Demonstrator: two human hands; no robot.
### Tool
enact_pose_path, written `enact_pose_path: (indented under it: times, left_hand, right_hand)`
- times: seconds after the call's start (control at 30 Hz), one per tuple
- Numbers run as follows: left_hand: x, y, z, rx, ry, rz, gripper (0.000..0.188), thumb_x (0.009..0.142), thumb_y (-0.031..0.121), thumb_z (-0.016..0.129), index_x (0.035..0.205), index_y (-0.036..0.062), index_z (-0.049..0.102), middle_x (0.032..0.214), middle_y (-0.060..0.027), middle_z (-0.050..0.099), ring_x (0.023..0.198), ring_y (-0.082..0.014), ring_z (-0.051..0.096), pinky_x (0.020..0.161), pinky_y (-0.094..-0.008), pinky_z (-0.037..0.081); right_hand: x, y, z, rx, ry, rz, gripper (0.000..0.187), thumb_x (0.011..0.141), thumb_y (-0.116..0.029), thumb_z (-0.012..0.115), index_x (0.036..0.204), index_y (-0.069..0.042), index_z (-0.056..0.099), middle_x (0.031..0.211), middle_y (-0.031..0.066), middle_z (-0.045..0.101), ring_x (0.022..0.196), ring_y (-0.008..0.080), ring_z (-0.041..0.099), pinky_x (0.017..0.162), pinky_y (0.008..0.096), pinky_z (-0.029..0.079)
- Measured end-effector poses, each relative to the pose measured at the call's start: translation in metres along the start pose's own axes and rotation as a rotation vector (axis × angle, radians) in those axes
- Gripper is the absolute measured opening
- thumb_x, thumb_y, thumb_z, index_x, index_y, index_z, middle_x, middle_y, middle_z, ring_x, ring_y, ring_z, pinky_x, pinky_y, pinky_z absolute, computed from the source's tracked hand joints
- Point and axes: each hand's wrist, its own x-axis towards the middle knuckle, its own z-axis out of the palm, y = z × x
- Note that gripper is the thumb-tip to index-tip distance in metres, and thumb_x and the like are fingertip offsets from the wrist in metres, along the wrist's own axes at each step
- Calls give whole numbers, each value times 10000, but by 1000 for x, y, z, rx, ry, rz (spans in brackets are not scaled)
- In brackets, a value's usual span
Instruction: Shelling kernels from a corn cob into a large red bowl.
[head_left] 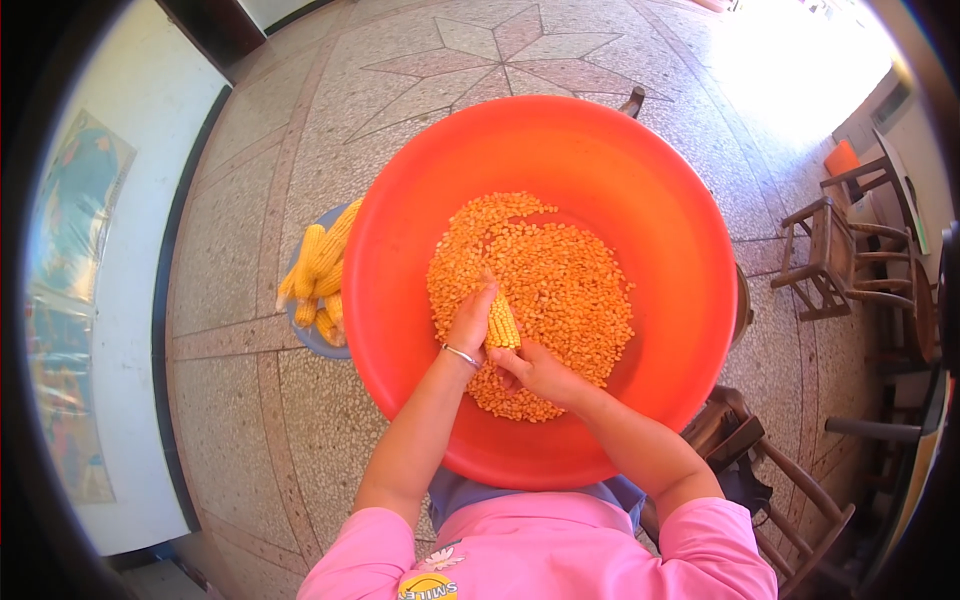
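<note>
A yellow ear of corn [502,322] is between my two hands, above a large red-orange tub [665,240]. My left hand [472,322] is closed along the left side of the ear, with a silvery bracelet at its wrist. At the ear's near end, my right hand [534,369] presses with bent fingers; some of its fingertips are hidden. Loose corn kernels [575,290] cover much of the tub's bottom, below and around both hands.
Left of the tub, a blue basin [324,340] on the floor holds several whole ears of corn [318,262]. Wooden chairs [830,258] stand at the right, and another wooden chair [800,480] is close by my right elbow. A wall [150,250] runs along the left.
</note>
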Motion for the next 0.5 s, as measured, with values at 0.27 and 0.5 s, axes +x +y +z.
enact_pose_path:
  times: [0.27, 0.5]
  left_hand:
    - [0, 3, -4, -32, -34, -62, 378, 870, 442, 525, 965, 80, 470, 719, -99, 577, 567, -222, 600, 475, -317, 506]
    - [1, 7, -13, -157, -24, -146, 381, 860, 436, 545, 951, 72, 481, 730, -98, 574, 558, -218, 591, 479, -317, 507]
  right_hand:
    - [0, 4, -1, 33, -44, -32, 336, 908, -359, 529, 913, -24, 498, 717, 26, 518, 610, 115, 528, 541, 253, 469]
    - [3, 13, 1, 59, -110, -7, 239, 905, -257, 542, 924, -25, 492, 725, 30, 532, 621, 119, 544, 556, 254, 477]
